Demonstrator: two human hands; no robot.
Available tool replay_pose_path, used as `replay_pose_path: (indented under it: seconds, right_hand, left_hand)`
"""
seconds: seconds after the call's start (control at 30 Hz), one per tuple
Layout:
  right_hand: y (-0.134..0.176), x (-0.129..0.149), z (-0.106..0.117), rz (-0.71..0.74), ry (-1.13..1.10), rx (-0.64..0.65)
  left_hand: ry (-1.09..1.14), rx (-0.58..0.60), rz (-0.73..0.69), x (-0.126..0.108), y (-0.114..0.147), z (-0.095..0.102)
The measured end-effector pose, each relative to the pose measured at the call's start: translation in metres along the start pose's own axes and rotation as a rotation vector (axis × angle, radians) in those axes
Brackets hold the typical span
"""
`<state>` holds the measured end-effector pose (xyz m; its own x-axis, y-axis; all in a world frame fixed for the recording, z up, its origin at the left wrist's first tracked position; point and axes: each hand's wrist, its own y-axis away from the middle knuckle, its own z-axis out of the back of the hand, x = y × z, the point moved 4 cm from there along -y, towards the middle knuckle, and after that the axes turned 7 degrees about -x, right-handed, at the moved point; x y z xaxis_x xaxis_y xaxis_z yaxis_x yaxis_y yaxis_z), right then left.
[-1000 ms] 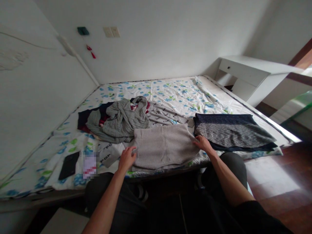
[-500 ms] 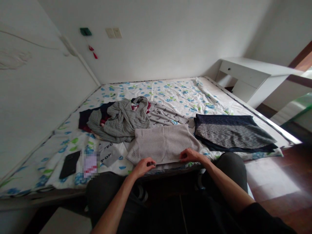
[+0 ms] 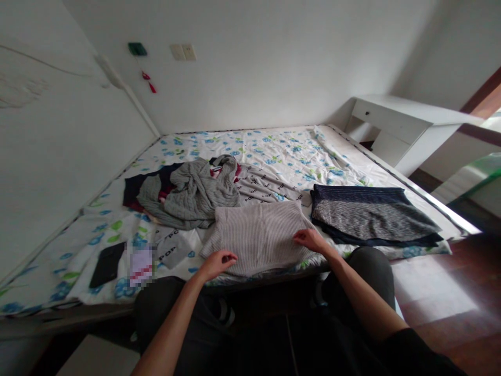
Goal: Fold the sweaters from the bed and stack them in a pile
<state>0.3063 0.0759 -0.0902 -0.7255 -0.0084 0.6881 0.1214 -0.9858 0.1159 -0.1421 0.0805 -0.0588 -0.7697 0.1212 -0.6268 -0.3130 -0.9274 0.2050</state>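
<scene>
A light beige ribbed sweater [image 3: 258,230] lies folded into a wide, flat shape at the front edge of the bed, its lower hem hanging close to the edge. Over its lower left corner is my left hand [image 3: 216,264], fingers loosely bent, a gap between thumb and fingertips, nothing held. My right hand [image 3: 312,240] hovers at the sweater's right side with the fingers apart and no cloth in them. Whether either hand touches the knit is hard to tell.
Right of the sweater lies a folded stack of dark clothes [image 3: 371,216]. A rumpled grey cable-knit garment [image 3: 195,193] tops a pile at left, beside grey POP-print cloth [image 3: 266,185]. A black phone [image 3: 108,265] rests front left. A white desk [image 3: 403,122] stands beyond the bed.
Both hands have let go of the sweater's lower hem and moved apart, the left leftward and the right slightly upward. The front hem now lies flatter and lower.
</scene>
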Motion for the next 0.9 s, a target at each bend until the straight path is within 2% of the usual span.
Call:
replay_pose_path:
  seconds: [0.1, 0.2, 0.3, 0.4, 0.47, 0.53, 0.67, 0.7, 0.77, 0.83, 0.9]
  right_hand:
    - [-0.007, -0.028, 0.030, -0.198, 0.206, -0.301]
    - [-0.012, -0.045, 0.039, -0.323, 0.267, -0.427]
    - [-0.017, -0.052, 0.027, -0.417, 0.212, -0.362]
    - [-0.021, -0.051, 0.016, -0.429, 0.202, -0.259]
    - [-0.023, -0.050, 0.017, -0.397, 0.212, -0.235]
    - [-0.024, -0.051, 0.022, -0.384, 0.187, -0.237]
    - [-0.024, -0.057, 0.025, -0.414, -0.069, -0.186]
    - [-0.024, -0.058, 0.023, -0.424, -0.130, -0.149]
    - [-0.024, -0.062, 0.019, -0.441, -0.129, -0.112]
    - [-0.022, -0.065, 0.021, -0.459, 0.018, -0.151]
    - [-0.020, -0.068, 0.023, -0.473, 0.157, -0.193]
  left_hand:
    - [-0.142, -0.223, 0.092, 0.022, -0.010, 0.036]
    - [-0.336, -0.348, 0.175, 0.042, -0.019, 0.062]
    - [-0.467, -0.426, 0.287, 0.053, -0.024, 0.072]
    - [-0.492, -0.374, 0.367, 0.057, -0.028, 0.068]
    - [-0.457, -0.345, 0.382, 0.057, -0.030, 0.065]
    - [-0.326, -0.370, 0.410, 0.059, -0.032, 0.067]
    - [0.257, -0.483, 0.493, 0.068, -0.032, 0.069]
    - [0.314, -0.500, 0.507, 0.071, -0.031, 0.069]
    - [0.215, -0.502, 0.530, 0.077, -0.029, 0.068]
    - [0.016, -0.481, 0.544, 0.082, -0.027, 0.066]
    - [-0.091, -0.469, 0.554, 0.086, -0.027, 0.062]
